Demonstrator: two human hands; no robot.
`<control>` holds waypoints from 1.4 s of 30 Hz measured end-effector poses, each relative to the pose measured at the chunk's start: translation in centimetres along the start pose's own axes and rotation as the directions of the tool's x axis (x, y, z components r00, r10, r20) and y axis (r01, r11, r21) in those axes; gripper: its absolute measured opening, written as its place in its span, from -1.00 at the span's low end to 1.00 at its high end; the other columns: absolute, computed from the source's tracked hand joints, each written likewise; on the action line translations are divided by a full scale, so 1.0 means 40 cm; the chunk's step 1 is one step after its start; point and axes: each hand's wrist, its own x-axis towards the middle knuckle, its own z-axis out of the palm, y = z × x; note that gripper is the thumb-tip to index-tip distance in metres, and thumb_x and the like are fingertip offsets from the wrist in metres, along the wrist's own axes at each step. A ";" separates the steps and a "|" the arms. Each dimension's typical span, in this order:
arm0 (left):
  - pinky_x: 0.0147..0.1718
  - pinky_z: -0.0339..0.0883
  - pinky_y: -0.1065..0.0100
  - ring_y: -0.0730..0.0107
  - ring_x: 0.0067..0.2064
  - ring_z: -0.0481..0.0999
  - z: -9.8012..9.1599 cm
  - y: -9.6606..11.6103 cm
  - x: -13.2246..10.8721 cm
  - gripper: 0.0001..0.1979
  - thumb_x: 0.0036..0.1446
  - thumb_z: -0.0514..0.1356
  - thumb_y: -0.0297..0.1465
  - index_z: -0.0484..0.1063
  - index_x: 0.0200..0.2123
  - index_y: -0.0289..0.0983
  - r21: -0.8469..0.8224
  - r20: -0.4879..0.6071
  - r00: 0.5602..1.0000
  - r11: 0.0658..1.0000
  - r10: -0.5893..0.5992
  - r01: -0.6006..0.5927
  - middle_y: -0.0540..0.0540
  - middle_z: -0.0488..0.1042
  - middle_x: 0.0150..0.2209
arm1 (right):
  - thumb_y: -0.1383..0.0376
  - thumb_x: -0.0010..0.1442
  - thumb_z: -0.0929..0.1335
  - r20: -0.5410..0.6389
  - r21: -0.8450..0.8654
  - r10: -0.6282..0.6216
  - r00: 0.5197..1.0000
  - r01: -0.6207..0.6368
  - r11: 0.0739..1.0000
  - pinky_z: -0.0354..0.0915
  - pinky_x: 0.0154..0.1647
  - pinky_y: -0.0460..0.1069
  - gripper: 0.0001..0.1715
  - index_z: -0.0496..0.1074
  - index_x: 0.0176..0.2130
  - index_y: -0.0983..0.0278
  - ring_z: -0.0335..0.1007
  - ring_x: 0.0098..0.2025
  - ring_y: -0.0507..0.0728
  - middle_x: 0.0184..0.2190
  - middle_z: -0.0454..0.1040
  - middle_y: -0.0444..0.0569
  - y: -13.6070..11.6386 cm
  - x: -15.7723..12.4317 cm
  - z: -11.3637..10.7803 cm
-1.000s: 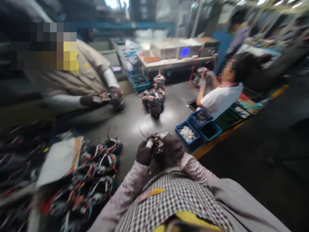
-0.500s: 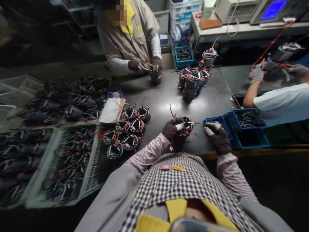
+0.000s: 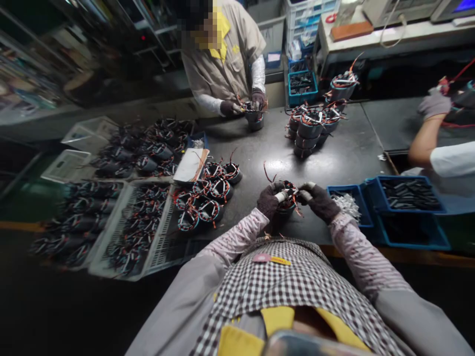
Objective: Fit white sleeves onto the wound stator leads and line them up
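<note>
A round wound coil unit with red and white wires stands on the dark table just in front of me. My left hand, in a dark glove, grips its left side. On the right side my right hand, also gloved, pinches at the wires on its top. Both hands touch the unit. What the right fingertips hold is too small to tell.
Several similar coil units lie left of my hands, more fill white crates. A stack of units stands mid-table. Blue bins sit right of my hands. One person works opposite, another's arm is at right.
My right hand came back from the blue bin at the right to the coil unit. The camera view has tilted down and steadied since the first frame.
</note>
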 end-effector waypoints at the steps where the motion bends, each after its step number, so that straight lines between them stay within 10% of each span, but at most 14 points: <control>1: -0.18 0.62 0.28 0.28 -0.24 0.71 0.001 0.004 -0.003 -0.35 -0.35 0.77 -0.24 0.63 -0.18 -0.29 -0.003 0.004 1.000 1.000 0.003 -0.003 -0.12 0.75 -0.18 | -0.13 0.26 0.38 -0.005 -0.063 -0.008 1.000 0.008 0.998 0.55 -0.11 0.16 -0.49 0.54 -0.06 0.18 0.59 -0.26 0.20 -0.26 0.66 0.05 -0.002 0.000 -0.004; 7: -0.17 0.57 0.25 0.22 -0.21 0.72 0.025 0.039 -0.016 -0.27 -0.40 0.80 -0.25 0.60 -0.16 -0.32 -0.096 0.033 0.997 0.992 -0.075 0.078 -0.16 0.72 -0.16 | -0.17 0.29 0.38 -0.251 -0.117 -0.046 0.967 0.017 0.993 0.56 0.13 0.28 -0.23 0.51 0.27 0.23 0.66 -0.04 0.34 -0.04 0.68 0.21 -0.078 -0.071 -0.070; 12: -0.21 0.54 0.25 0.30 -0.30 0.64 0.063 0.064 -0.005 -0.26 -0.33 0.80 -0.21 0.54 -0.15 -0.32 -0.032 0.208 0.971 0.992 -0.116 0.126 -0.08 0.64 -0.27 | -0.24 0.20 0.49 -0.024 0.096 -0.088 0.996 0.090 0.991 0.50 -0.26 0.09 -0.38 0.60 -0.07 0.20 0.49 -0.34 0.16 -0.32 0.61 0.02 -0.165 -0.084 -0.060; 18: -0.06 0.62 0.28 0.26 -0.10 0.71 0.017 0.062 -0.010 -0.33 -0.19 0.75 -0.31 0.55 -0.05 -0.27 -0.027 -0.001 0.995 0.995 -0.100 0.100 -0.14 0.68 -0.06 | 0.04 0.19 0.49 -0.238 0.217 0.189 0.953 -0.137 0.966 0.47 -0.16 0.09 -0.57 0.60 -0.02 0.20 0.51 -0.31 0.15 -0.34 0.61 0.00 -0.001 -0.086 -0.086; 23: -0.11 0.66 0.25 0.29 -0.19 0.71 -0.001 0.038 -0.011 -0.42 -0.04 0.68 -0.34 0.62 0.02 -0.30 0.046 -0.072 0.991 0.992 -0.114 0.117 -0.18 0.70 -0.09 | 0.14 0.24 0.45 -0.166 0.077 0.190 0.968 -0.180 0.981 0.43 -0.14 0.07 -0.73 0.65 -0.14 0.23 0.50 -0.27 0.16 -0.34 0.62 0.02 0.123 -0.052 -0.060; 37: -0.17 0.61 0.23 0.25 -0.23 0.69 0.004 0.003 -0.003 -0.37 -0.24 0.74 -0.26 0.66 -0.09 -0.30 0.132 -0.048 0.998 0.991 -0.028 0.034 -0.17 0.73 -0.11 | 0.16 0.33 0.40 0.153 0.113 0.192 0.969 -0.210 0.971 0.49 -0.23 -0.01 -0.71 0.60 -0.10 0.30 0.55 -0.33 0.10 -0.30 0.65 0.00 0.119 0.064 0.014; 42: -0.03 0.61 0.17 0.23 -0.15 0.70 0.000 0.026 0.008 -0.34 -0.34 0.74 -0.27 0.64 -0.13 -0.30 0.132 0.001 0.999 0.990 0.041 -0.041 -0.15 0.73 -0.13 | 0.01 0.30 0.43 -0.183 0.189 0.251 0.951 -0.217 0.958 0.56 0.08 0.15 -0.45 0.58 0.13 0.28 0.61 -0.09 0.20 -0.06 0.68 0.11 0.118 0.009 -0.051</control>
